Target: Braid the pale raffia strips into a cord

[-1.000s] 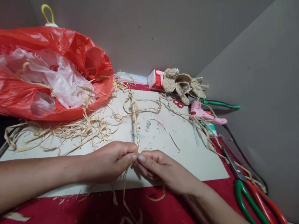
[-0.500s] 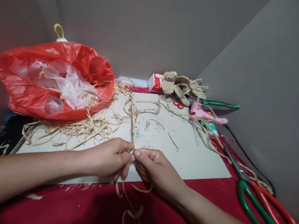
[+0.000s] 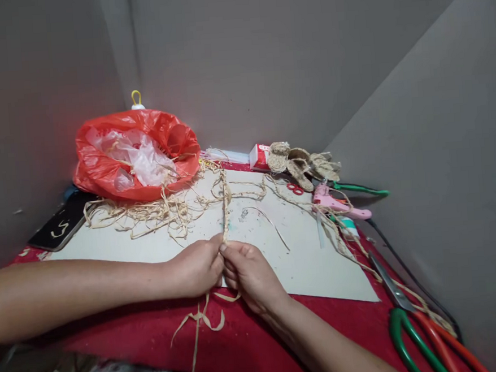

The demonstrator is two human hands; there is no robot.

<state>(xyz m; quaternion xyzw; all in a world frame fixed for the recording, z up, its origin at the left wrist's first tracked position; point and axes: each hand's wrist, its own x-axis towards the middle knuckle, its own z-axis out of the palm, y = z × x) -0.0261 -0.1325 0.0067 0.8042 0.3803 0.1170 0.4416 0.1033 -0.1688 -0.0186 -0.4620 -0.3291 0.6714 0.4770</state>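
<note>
Braid: braid (image 3: 225,213) lies straight ahead of the grip, over the white board (image 3: 125,248); near end at the fingers.
Long axis: front to back, from the fingers toward the board's far edge.
Left hand: left hand (image 3: 198,269) curled, fingers closed on the near end.
Right hand: right hand (image 3: 251,269) meets it, thumb and fingers pinched on the same spot; neither hand clearly nearer.
Tails: loose strands (image 3: 197,317) hang below the hands, over the red cloth (image 3: 250,344).
Red bag: red bag (image 3: 88,163) behind-left, mouth gaping; white plastic (image 3: 146,156) and some straw inside.
Straw heap: straw heap (image 3: 148,215) in front of the bag, on the board.
Box: small red-and-white box (image 3: 259,157) at the back; can't see inside.
</note>
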